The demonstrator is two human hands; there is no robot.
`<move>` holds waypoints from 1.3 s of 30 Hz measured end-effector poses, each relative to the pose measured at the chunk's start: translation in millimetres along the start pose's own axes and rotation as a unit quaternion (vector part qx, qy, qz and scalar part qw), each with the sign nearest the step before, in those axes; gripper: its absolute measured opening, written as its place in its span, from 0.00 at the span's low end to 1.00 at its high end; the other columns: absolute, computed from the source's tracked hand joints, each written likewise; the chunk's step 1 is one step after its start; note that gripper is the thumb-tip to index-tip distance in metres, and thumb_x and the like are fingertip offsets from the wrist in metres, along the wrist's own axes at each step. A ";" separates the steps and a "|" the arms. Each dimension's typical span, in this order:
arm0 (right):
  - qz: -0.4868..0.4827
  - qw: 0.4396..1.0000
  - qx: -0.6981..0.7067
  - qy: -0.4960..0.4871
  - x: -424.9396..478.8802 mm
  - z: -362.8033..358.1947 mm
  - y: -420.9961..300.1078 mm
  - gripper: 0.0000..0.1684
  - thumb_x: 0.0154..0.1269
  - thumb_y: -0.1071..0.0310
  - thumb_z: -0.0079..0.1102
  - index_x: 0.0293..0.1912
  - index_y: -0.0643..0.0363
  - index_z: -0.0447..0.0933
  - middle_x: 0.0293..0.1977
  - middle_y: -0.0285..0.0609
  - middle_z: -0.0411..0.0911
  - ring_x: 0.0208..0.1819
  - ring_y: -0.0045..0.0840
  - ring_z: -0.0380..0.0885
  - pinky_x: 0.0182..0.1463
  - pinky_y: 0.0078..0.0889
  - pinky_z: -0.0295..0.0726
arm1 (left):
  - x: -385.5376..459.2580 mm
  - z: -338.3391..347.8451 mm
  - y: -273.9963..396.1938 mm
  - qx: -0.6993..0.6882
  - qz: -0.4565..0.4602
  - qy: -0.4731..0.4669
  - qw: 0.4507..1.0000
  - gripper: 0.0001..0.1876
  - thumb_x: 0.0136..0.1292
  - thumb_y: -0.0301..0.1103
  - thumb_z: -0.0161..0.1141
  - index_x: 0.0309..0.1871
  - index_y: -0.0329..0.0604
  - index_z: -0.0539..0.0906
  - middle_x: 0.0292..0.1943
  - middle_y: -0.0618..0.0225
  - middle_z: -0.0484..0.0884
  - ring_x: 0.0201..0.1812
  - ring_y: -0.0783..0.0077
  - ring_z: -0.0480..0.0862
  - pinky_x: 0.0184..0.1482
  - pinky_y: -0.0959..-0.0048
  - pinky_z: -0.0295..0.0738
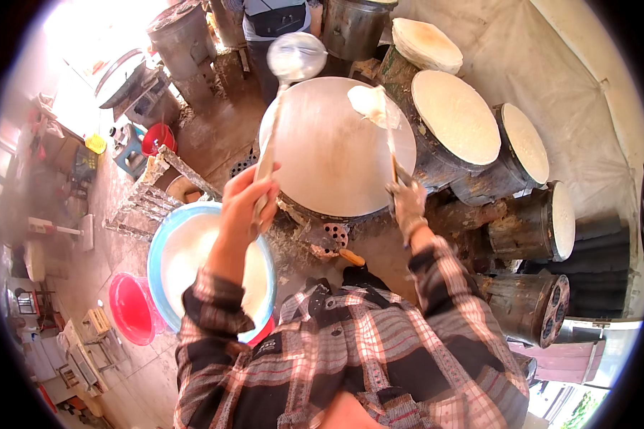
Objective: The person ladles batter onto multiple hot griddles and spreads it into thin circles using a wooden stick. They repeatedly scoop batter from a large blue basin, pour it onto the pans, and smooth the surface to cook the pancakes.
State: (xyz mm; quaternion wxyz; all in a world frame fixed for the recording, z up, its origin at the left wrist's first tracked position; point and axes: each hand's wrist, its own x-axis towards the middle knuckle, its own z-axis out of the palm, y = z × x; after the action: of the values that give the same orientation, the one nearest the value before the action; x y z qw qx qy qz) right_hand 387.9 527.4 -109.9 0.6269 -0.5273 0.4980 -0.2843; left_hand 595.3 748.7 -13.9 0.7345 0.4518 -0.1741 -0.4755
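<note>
My left hand [247,198] grips the long handle of a metal ladle [297,56], whose blurred bowl is raised past the far left rim of a large round griddle [327,161]. In my right hand [409,206], which wears a glove, is a wooden-handled spreader [390,142]. Its batter-coated head touches a patch of pale batter [364,102] at the griddle's far right side. A thin haze lies over the griddle's bare surface. Below my left forearm stands a wide blue-rimmed basin [158,257] of pale batter, partly hidden by the arm.
To the right, several drum stoves carry round flatbreads [456,118]. A stack of flatbreads [426,45] sits behind them. Beyond the griddle stands a person [276,21]. At left are a pink bucket [131,308], a red bucket [158,139] and a crusted rack [150,198].
</note>
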 end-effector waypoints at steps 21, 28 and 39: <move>-0.080 0.988 -0.078 -0.108 67.8 -29.2 -7.9 0.29 0.43 0.74 0.61 0.51 0.67 0.75 0.38 0.45 0.80 0.36 0.25 0.78 0.42 0.24 0.75 | -52.3 10.0 -4.9 -0.067 0.031 0.042 0.996 0.14 0.61 0.24 0.49 0.50 0.27 0.71 0.18 0.67 0.70 0.08 0.84 0.65 0.08 0.85 0.55; -0.082 0.982 -0.088 -0.144 82.4 -4.3 -3.2 0.28 0.45 0.75 0.61 0.51 0.67 0.75 0.39 0.47 0.80 0.37 0.24 0.76 0.42 0.21 0.74 | -36.6 35.5 -12.7 -0.060 0.021 0.111 0.992 0.14 0.62 0.24 0.49 0.49 0.26 0.71 0.20 0.67 0.71 0.09 0.83 0.64 0.08 0.86 0.54; -0.177 0.929 -0.248 -0.211 105.4 -28.8 -16.0 0.29 0.48 0.71 0.64 0.53 0.63 0.74 0.45 0.46 0.79 0.44 0.25 0.78 0.48 0.25 0.75 | -65.0 36.8 -13.6 -0.063 0.064 0.165 0.982 0.16 0.63 0.26 0.48 0.51 0.25 0.68 0.21 0.66 0.71 0.07 0.84 0.62 0.06 0.86 0.53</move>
State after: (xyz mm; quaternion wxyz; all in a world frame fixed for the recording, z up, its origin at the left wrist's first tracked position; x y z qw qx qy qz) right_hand 400.1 419.1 -127.5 0.5063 -0.7933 0.3074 -0.1410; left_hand 531.0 784.1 5.6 0.8092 0.4646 -0.0481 -0.3564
